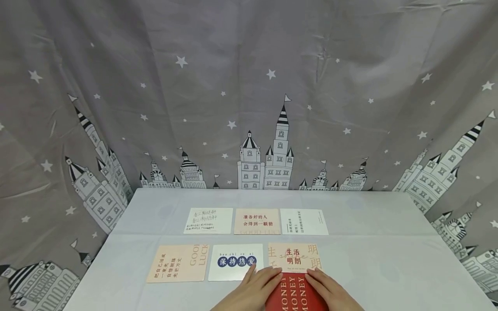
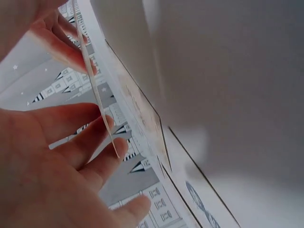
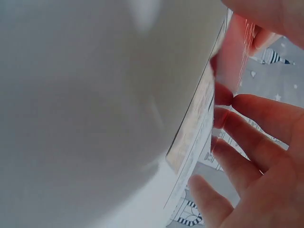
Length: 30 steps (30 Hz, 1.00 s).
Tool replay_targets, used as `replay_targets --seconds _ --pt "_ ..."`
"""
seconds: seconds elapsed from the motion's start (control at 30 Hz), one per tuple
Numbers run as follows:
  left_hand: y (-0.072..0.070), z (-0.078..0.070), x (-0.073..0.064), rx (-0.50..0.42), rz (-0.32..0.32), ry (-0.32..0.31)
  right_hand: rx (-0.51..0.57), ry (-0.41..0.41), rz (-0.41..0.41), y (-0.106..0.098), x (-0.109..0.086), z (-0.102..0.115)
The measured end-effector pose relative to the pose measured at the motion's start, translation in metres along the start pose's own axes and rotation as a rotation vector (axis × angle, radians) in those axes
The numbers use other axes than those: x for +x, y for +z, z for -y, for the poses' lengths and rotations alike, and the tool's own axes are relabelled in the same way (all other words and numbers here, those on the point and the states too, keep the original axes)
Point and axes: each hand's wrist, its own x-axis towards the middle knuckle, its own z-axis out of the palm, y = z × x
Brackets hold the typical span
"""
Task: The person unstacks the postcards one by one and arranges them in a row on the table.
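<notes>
A red card (image 1: 295, 294) with MONEY printed repeatedly in pale letters is at the near edge of the head view, held between both hands. My left hand (image 1: 254, 287) grips its left side, and in the left wrist view the card (image 2: 93, 83) appears as a thin edge among the fingers. On the right side, my right hand (image 1: 328, 288) holds it, with fingers behind the red face (image 3: 232, 54). The thumbs are partly out of view. Just beyond the red card lies a cream card with red characters (image 1: 294, 257), its lower part covered.
A white card with blue circles (image 1: 236, 261) and a peach GOOD LUCK card (image 1: 178, 263) lie left in the near row. Behind are a white handwritten card (image 1: 208, 220), a peach card (image 1: 257, 221) and another white card (image 1: 304, 222). A grey castle-print curtain (image 1: 210, 86) backs the white table (image 1: 373, 250).
</notes>
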Motion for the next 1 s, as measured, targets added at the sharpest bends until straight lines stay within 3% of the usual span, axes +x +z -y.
replay_targets --seconds 0.33,0.5,0.63,0.77,1.0 --pt "0.001 -0.008 0.03 0.013 0.07 -0.091 0.035 0.205 0.194 -0.021 0.004 -0.01" --pt "0.003 -0.01 0.044 0.011 0.088 -0.096 0.119 0.308 0.298 -0.03 0.008 -0.016" --pt "0.008 -0.012 0.053 0.097 0.07 -0.062 0.168 0.379 0.363 -0.035 0.008 -0.024" --pt "0.011 -0.013 0.062 0.178 0.047 -0.045 0.166 0.431 0.383 -0.037 0.009 -0.029" --pt "0.019 -0.015 0.077 0.174 0.045 -0.05 0.157 0.454 0.36 -0.044 0.008 -0.037"
